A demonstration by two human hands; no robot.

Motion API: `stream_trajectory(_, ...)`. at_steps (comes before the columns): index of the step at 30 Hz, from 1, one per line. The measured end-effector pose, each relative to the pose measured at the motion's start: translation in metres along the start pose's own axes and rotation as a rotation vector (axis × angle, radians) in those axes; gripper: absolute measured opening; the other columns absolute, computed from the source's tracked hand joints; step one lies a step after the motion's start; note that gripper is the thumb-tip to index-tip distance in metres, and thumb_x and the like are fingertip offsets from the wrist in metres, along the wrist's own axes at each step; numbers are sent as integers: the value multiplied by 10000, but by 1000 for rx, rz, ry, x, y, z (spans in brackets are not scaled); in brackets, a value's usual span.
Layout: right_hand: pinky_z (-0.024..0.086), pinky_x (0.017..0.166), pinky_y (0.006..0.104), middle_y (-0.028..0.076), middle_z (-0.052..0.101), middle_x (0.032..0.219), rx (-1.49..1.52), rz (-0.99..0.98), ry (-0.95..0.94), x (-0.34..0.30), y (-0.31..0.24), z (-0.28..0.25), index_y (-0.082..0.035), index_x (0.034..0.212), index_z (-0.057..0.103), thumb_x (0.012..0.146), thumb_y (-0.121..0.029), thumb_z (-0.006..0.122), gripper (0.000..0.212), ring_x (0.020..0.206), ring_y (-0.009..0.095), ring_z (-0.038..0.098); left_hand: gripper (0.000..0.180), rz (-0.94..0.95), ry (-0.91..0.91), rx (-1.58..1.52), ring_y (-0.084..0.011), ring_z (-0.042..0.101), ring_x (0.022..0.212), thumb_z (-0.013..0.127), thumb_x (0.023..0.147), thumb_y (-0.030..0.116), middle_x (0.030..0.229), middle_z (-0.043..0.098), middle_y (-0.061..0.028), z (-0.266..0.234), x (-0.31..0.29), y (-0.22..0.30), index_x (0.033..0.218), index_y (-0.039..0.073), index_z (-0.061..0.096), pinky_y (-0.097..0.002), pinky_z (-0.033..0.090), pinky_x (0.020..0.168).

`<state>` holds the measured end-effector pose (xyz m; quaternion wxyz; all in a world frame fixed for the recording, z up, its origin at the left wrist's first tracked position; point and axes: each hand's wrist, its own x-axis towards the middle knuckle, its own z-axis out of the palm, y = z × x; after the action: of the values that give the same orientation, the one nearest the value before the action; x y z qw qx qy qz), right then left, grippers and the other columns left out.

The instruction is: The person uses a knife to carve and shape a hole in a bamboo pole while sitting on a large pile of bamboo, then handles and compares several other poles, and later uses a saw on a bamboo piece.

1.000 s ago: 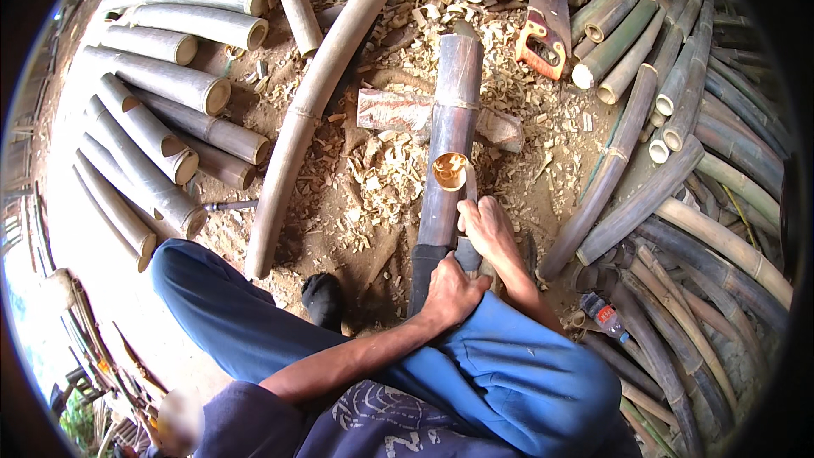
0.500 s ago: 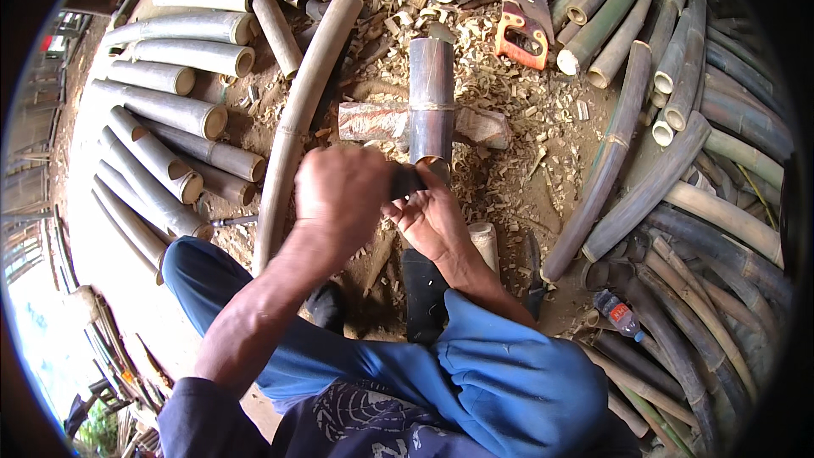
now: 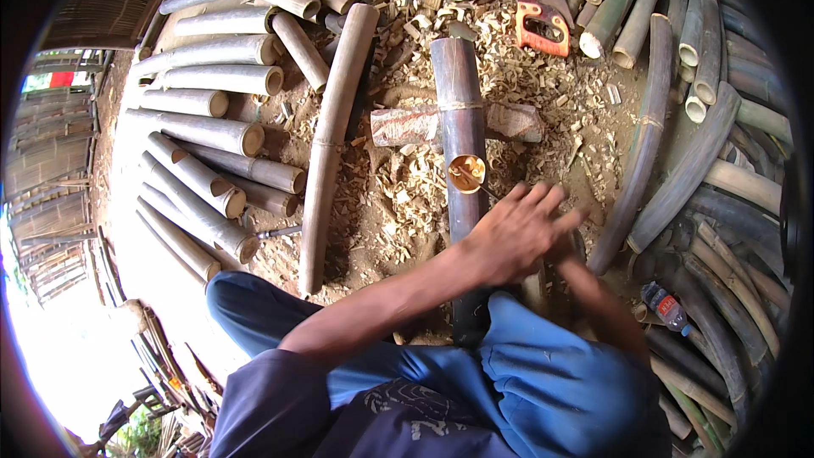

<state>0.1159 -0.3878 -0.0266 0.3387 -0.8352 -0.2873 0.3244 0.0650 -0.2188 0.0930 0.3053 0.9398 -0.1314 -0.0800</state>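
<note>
clock positions were read from the hole, with 12 at the far side. a dark bamboo tube [image 3: 463, 137] lay in the middle of the workplace, running roughly from 12 to 6 o'clock, its far part crossing over a rough wood block [image 3: 404, 127]; this rest probably kept the piece off the ground and checked rolling. the round hole [image 3: 466, 174] faced upward, which left its rim open to view and to reach, and pale shavings showed inside. the near end lay beside the blue trouser leg [image 3: 551, 365] at 5 o'clock, likely steadied by the body. the left hand [image 3: 515, 236], between 4 and 5 o'clock, was blurred, its fingers splayed wide; it crossed above the right hand [image 3: 560, 249] at 4 o'clock, so the latter's grip could not be told. a thin dark strip [image 3: 489, 193], perhaps the tip of a tool, showed between rim and left hand; which hand bore it could not be determined. the hand saw [image 3: 543, 30] lay at 1 o'clock, orange handle toward the person, presumably for easy reach. at 9 o'clock a long pale bamboo pole [image 3: 329, 148] lay alongside, well apart from the tube.
</note>
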Motion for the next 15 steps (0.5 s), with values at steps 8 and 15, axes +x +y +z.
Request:
stream_trajectory(8, 519, 867, 397, 96, 620, 893, -929, -340, -95, 101, -59, -82, -23, 1069, 617, 843, -227, 732, 326, 820, 217, 601, 987, -282, 466, -338, -523, 452, 1300, 661, 731, -104, 1534, 234, -338, 28, 48, -44, 1568, 278, 304, -518, 520, 1028)
stream_trajectory(15, 539, 819, 340, 49, 650, 808, -987, -609, -169, 148, -131, -54, -104, 886, 666, 783, -159, 749, 143, 806, 159, 610, 992, -364, 988, -475, -491, 403, 1353, 679, 667, -162, 1521, 200, -295, 26, 27, -66, 1549, 181, 383, -552, 470, 1108)
